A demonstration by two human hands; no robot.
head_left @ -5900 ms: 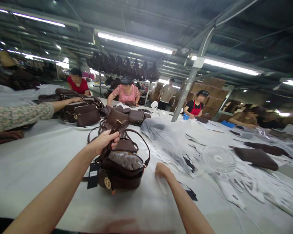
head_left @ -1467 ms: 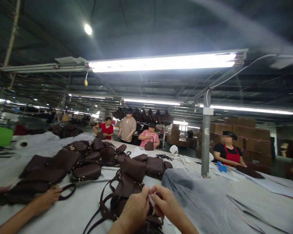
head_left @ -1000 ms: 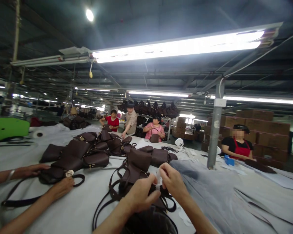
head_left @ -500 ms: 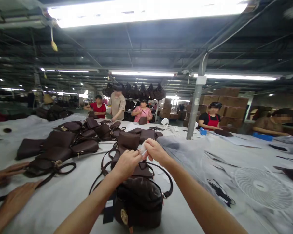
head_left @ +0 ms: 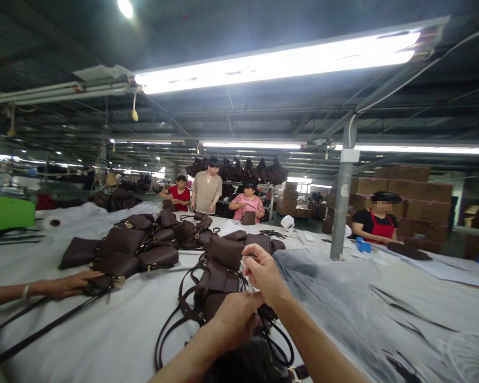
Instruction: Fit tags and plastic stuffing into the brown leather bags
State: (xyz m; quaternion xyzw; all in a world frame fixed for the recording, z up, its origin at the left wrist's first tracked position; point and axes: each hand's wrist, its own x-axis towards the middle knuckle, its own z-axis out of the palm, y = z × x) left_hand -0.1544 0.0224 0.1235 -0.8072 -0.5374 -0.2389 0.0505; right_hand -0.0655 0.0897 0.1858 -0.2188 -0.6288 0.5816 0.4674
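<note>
My right hand (head_left: 264, 274) is closed, pinching a thin white strip, perhaps paper or tissue (head_left: 246, 272), between thumb and fingers. Just below it my left hand (head_left: 235, 322) is curled shut where the strip's lower end meets its thumb; what lies inside its fingers is hidden. Under both hands sits a dark brown handbag (head_left: 243, 357), largely covered by my left hand and forearm. Its thin dark strap (head_left: 281, 340) loops out to the right. Beyond my hands lie more brown handbags (head_left: 225, 255) in a row, straps (head_left: 183, 306) trailing to the left.
At left, a co-worker's hand (head_left: 69, 284) touches one of the piled brown bags (head_left: 122, 242). Clear plastic sheeting (head_left: 323, 303) spreads to the right, near a grey post (head_left: 343, 207) and a white fan (head_left: 473, 354). Several people work across the white table (head_left: 115, 335).
My view has swung to the left and upward. My hands have come lower over the near bag, the left now under the right. The co-worker's hand has reached onto a bag.
</note>
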